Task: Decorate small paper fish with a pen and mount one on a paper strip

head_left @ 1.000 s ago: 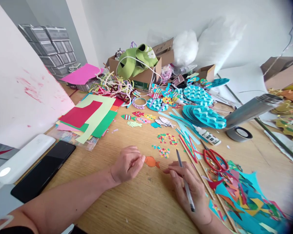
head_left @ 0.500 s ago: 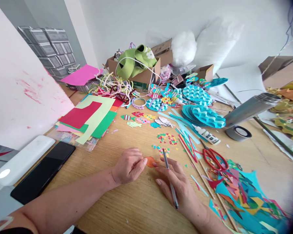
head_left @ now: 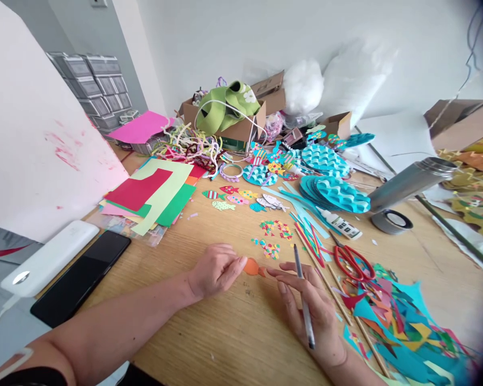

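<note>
An orange paper fish (head_left: 251, 266) lies just above the wooden table, its rounded body at the fingertips of my left hand (head_left: 215, 272), which is closed in a pinch on its edge. My right hand (head_left: 314, 303) carries a pen (head_left: 307, 316) between its fingers, point end toward me or away I cannot tell. Its forefinger tip is close to the fish's tail; whether it touches is unclear. Beyond the hands lie small paper confetti bits (head_left: 271, 250), and farther back several decorated paper fish (head_left: 237, 200).
Red-handled scissors (head_left: 366, 271), a glue bottle (head_left: 343, 225) and coloured paper scraps (head_left: 410, 327) are on the right, with thin wooden sticks (head_left: 366, 335). Behind them leans a metal flask (head_left: 412, 185). Stacked coloured paper (head_left: 175, 206) and a black phone (head_left: 82, 276) are on the left.
My right hand has moved right, away from the fish with the pen still in it, so the orange tail now shows. My left hand keeps its pinch. The view has shifted slightly.
</note>
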The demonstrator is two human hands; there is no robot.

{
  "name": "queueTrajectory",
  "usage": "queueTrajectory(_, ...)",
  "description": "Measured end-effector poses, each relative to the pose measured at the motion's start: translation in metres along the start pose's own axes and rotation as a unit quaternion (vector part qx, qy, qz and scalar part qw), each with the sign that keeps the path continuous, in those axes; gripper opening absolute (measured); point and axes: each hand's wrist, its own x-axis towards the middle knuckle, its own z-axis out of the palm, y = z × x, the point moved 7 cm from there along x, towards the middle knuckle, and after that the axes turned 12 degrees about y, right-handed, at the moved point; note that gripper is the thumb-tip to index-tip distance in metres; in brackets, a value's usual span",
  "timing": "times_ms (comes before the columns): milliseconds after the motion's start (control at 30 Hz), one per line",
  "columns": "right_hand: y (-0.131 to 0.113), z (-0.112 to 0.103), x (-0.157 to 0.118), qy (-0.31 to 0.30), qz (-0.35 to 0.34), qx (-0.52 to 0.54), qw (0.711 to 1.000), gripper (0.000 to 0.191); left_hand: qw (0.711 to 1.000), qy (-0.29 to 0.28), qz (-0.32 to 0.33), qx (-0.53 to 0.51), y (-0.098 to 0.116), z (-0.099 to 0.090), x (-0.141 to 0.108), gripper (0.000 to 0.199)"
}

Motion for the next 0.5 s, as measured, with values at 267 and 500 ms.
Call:
queueTrajectory(267,-0.004,0.001,-0.004,0.017,-0.029,-0.006,0.999,0.028,0.996,0.029,0.068,0.044,0.022,-0.006,0.002,0.046)
queueTrajectory(500,-0.007,-0.001,-0.003,0.030,-0.030,-0.002,0.999,0.023,0.994,-0.075,0.059,-0.057,0.078,-0.011,0.005,0.046)
